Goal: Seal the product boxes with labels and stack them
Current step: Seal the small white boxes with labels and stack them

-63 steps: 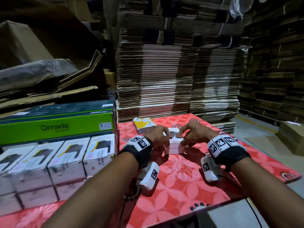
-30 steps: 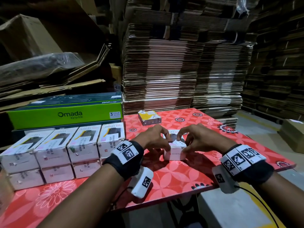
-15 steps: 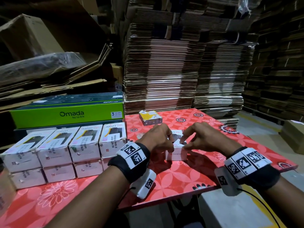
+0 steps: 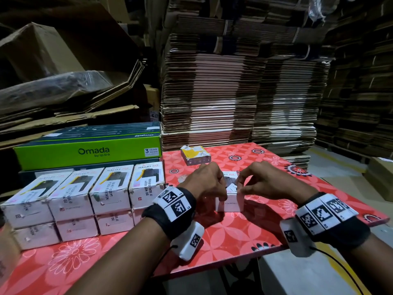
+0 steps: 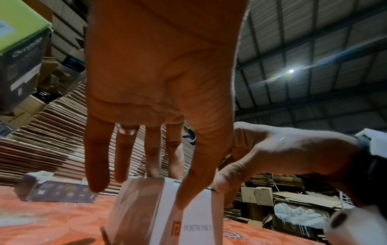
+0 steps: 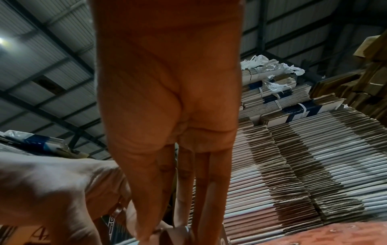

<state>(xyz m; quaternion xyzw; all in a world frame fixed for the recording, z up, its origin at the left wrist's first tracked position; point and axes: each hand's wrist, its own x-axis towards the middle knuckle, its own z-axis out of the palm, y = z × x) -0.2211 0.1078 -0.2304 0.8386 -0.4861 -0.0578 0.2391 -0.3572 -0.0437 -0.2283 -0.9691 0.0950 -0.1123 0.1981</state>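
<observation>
Cardboard stacks: tall piles of flattened brown corrugated cartons [image 4: 240, 86] rise at the far side, behind the tabletop.
Tabletop: a red surface with a white flower print [image 4: 229, 235] fills the near and middle ground.
Green carton: a long green and dark box printed "Omada" [image 4: 87, 151] lies far left on the tabletop, behind the white boxes.
Stacked boxes: white rectangular product boxes printed "HALLEY 20K" [image 4: 85, 201] stand near left in two layers, four across, side by side and touching.
Yellow-topped box: a small box with a yellow and white top [image 4: 195, 155] lies alone toward the far side, apart from the hands.
Box in work: one white rectangular product box marked "PORTRONICS" [image 4: 230, 204] stands on the tabletop at the centre, between the two hands, right of the stack and apart from it.
Left hand: the left hand [image 4: 205, 180] grips the box's left top edge, thumb down on the near face, middle and index fingertips on the top; the ring and little fingers hang off the box.
Right hand: the right hand [image 4: 262, 180] pinches thumb and forefinger at the box's top near edge, right beside the left thumb; what is pinched is too small to tell.
Wristbands: black bands with white coded tiles [image 4: 172, 206] wrap both wrists.
</observation>
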